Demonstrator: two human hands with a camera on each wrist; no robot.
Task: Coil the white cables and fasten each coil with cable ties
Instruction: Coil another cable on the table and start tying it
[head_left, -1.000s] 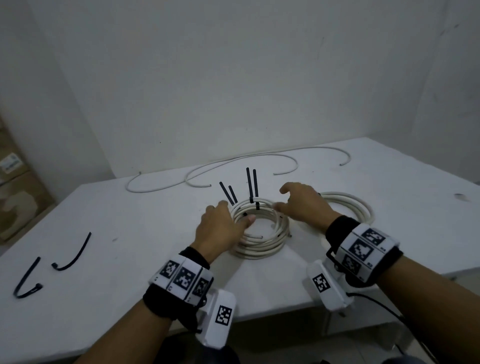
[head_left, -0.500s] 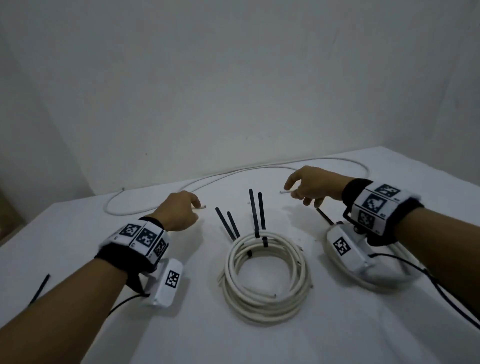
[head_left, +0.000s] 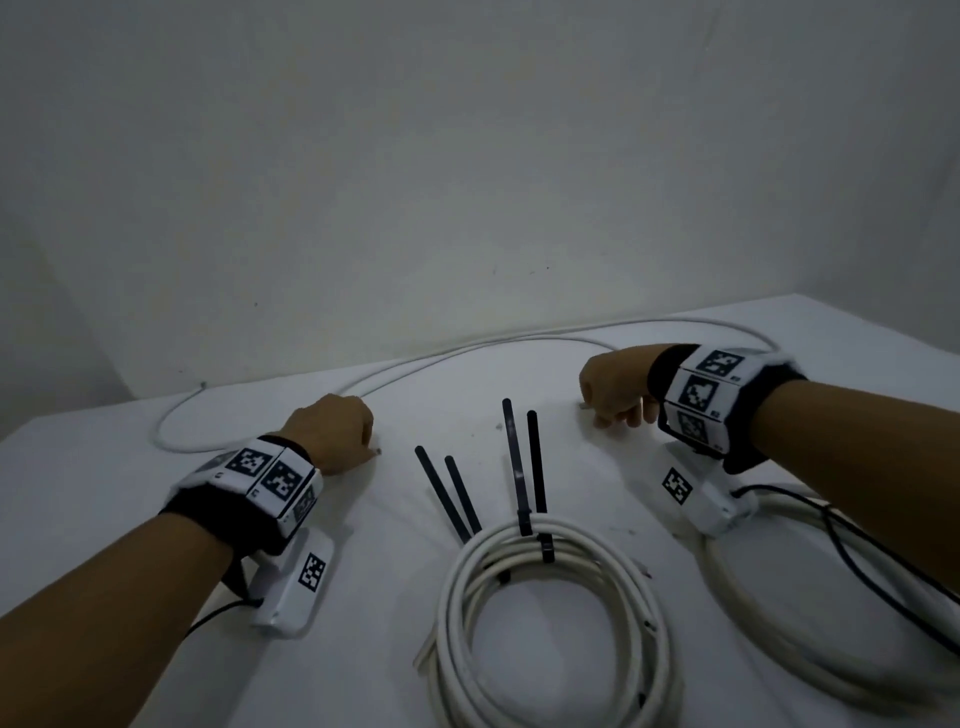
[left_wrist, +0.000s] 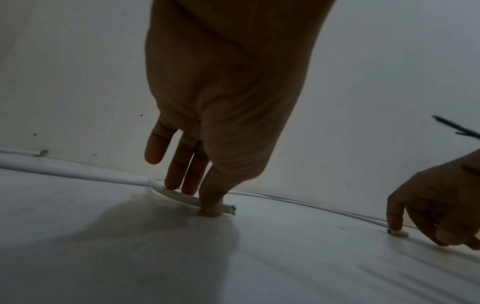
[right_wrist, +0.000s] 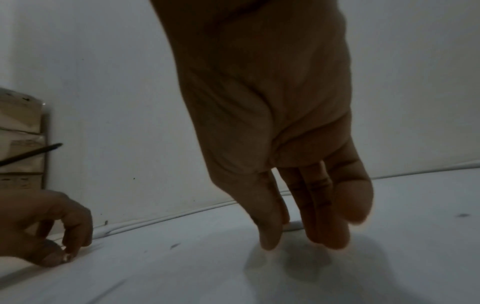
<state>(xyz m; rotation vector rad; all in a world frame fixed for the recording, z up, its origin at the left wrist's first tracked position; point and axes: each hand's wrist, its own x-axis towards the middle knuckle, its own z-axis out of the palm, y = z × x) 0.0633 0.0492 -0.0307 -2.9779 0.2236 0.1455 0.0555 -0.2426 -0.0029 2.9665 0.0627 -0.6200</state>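
A loose white cable (head_left: 467, 353) arcs along the back of the white table (head_left: 104, 519). My left hand (head_left: 366, 447) pinches one cable end (left_wrist: 230, 208) low on the table, thumb and fingers (left_wrist: 172, 181) on it. My right hand (head_left: 597, 410) pinches another cable end (left_wrist: 397, 232) farther right; in the right wrist view my right hand (right_wrist: 285, 236) hides most of that cable. A finished white coil (head_left: 550, 613) lies in front between my arms, with several black cable ties (head_left: 519, 467) sticking up from it.
A second white coil (head_left: 779, 639) lies at the right, partly under my right forearm. The wall (head_left: 467, 182) stands just behind the table's back edge. Cardboard boxes (right_wrist: 20, 133) stand off to the left.
Both hands left the tied coil and reached back to the loose cable ends. Since half a second ago they have come down to the tabletop with the ends still pinched.
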